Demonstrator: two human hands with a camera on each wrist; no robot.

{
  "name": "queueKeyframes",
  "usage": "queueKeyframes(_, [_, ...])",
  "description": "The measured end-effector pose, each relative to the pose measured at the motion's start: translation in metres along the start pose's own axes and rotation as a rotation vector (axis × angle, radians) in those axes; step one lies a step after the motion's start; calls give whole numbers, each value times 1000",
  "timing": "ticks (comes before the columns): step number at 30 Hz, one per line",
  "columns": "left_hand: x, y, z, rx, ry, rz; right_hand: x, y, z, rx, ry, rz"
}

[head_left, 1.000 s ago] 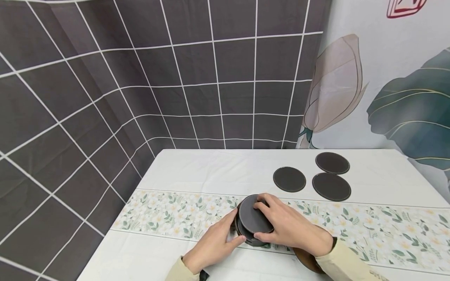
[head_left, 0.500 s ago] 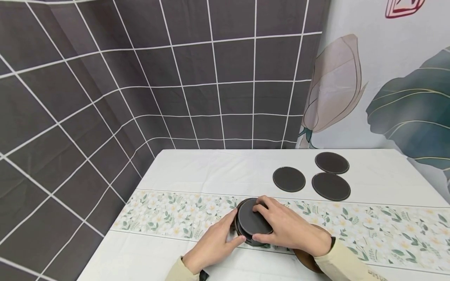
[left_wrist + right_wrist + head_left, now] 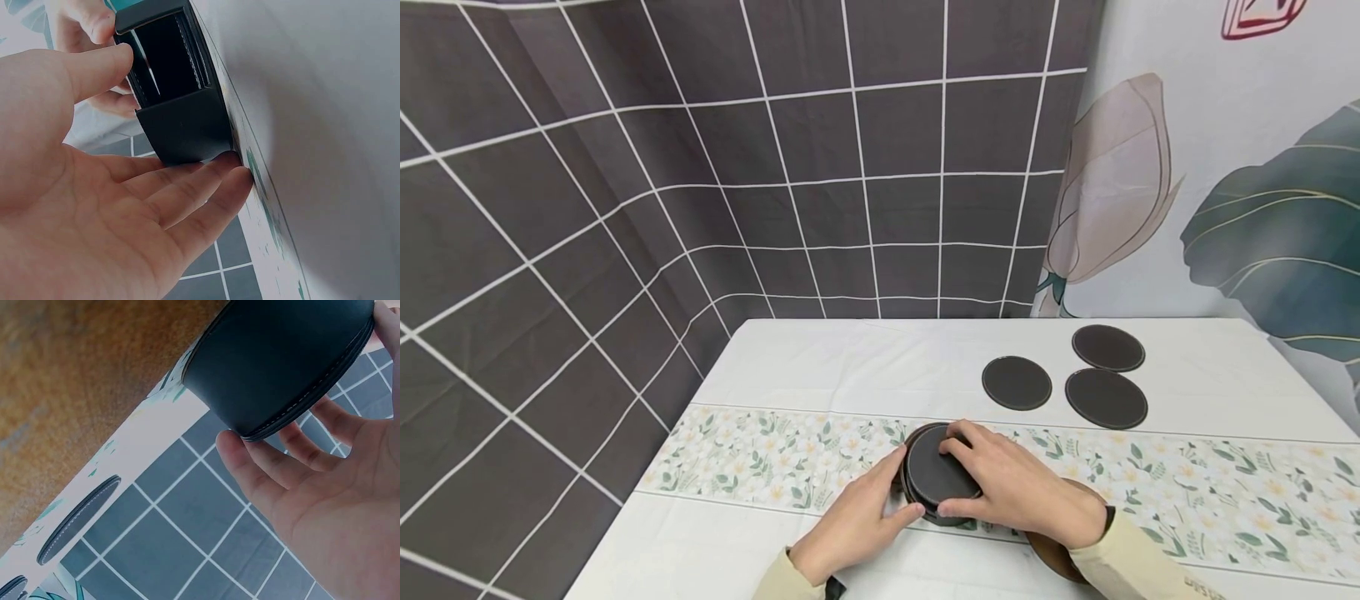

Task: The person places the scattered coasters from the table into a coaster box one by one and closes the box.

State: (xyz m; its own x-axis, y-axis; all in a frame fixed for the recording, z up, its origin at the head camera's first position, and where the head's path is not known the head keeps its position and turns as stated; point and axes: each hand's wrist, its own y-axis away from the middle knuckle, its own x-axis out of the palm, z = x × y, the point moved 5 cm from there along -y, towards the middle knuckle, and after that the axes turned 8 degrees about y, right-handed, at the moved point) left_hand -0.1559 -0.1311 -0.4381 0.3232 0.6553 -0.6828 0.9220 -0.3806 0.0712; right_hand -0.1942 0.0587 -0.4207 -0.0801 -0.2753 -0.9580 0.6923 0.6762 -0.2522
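Observation:
A round black leather coaster holder (image 3: 190, 128) with an open slot in its side stands on the floral strip of the cloth. My left hand (image 3: 857, 521) holds it from the left, thumb at the front by the slot, fingers round the far side. A black stitched coaster (image 3: 934, 468) lies over its top, nearly lined up with it. My right hand (image 3: 1011, 482) grips that coaster by its right side, fingers bent over it and thumb at the near edge. In the right wrist view the holder's smooth wall (image 3: 269, 362) shows beside my fingertips.
Three black round coasters lie flat at the back right: a left one (image 3: 1017, 383), a rear one (image 3: 1108, 347) and a front one (image 3: 1107, 398). A brown round thing (image 3: 1051, 554) lies partly under my right forearm. A dark grid curtain (image 3: 902, 208) hangs behind the table.
The top coaster has shifted slightly toward me and now sits more squarely over the holder, my right hand moving with it. My left hand has stayed in place.

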Motion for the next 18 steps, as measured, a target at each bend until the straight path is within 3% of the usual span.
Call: queueKeyframes(18, [1, -1, 1, 10, -13, -7, 2, 1, -1, 10, 32, -3])
